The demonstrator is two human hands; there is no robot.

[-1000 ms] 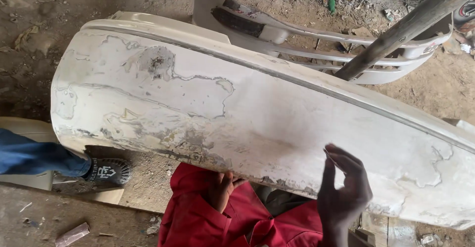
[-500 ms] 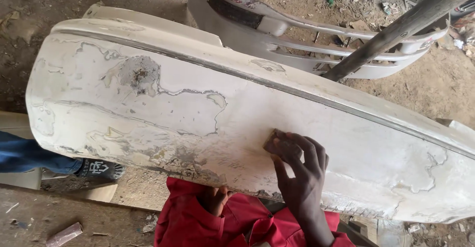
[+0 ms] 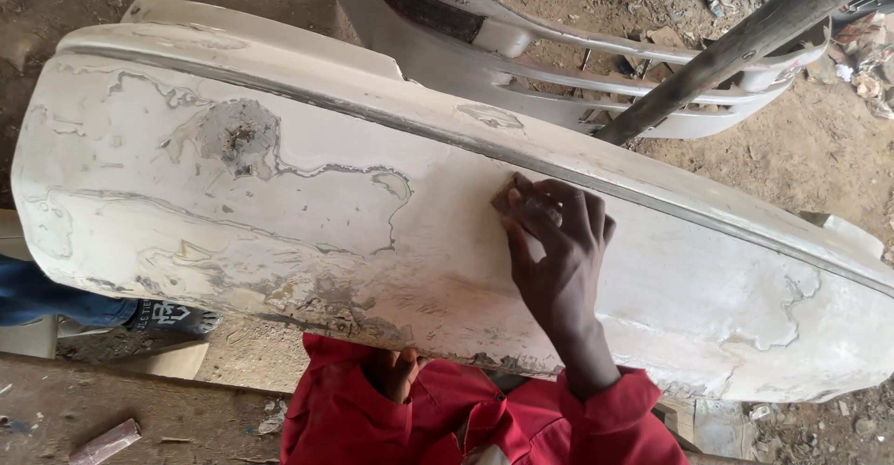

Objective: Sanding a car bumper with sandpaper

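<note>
- The car bumper (image 3: 279, 195) was long and off-white, lying slantwise from upper left to lower right, its broad face turned up.
- Its paint was worn and scuffed, with grey patches, a dark rough spot near the left end and a grey strip along the upper edge.
- The piece of sandpaper (image 3: 514, 195), small and brownish, lay flat on the bumper's face near the middle, just below that strip, mostly covered by fingers.

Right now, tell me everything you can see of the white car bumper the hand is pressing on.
The white car bumper lies lengthwise across the view, its curved face up. Its paint is worn and patchy, with grey filler spots and scuffed bare areas, and a dark strip runs along its upper edge. The right hand presses a small brownish sanding piece against its middle. The left hand holds its lower edge from below, over red clothing.
</note>
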